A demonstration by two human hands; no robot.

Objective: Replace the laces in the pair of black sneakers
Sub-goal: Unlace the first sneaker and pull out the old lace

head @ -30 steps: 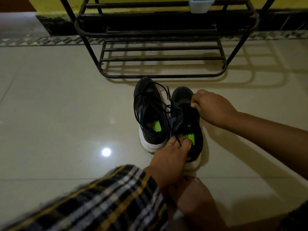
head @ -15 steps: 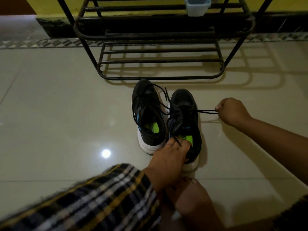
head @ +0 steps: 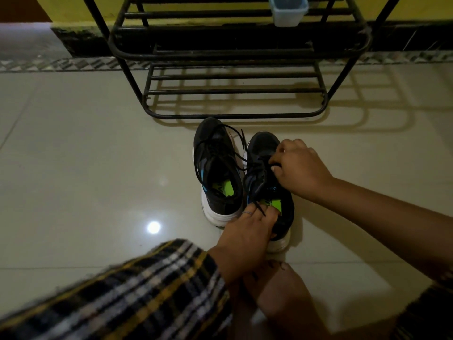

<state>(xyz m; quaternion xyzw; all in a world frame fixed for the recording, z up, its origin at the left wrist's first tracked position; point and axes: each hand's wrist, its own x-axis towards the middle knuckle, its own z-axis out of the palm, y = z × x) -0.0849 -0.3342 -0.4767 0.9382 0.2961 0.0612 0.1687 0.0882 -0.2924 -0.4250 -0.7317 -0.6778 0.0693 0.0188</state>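
Note:
Two black sneakers with white soles and green insoles stand side by side on the floor, toes pointing away from me. The left sneaker has a loose black lace draped over it. My right hand is over the laced part of the right sneaker and pinches its black lace between fingertips and thumb. A bare foot with a ring on one toe presses on that sneaker's heel, a lace end lying between its toes. My left hand is out of view.
A black metal shoe rack stands just behind the sneakers, with a small plastic tub on an upper bar. A plaid-clothed leg fills the lower left. A second bare foot lies below the shoes. Glossy tiles surround them.
Half a second ago my right hand had drawn the lace out to the right of the shoe. It has come back over the right sneaker's eyelets.

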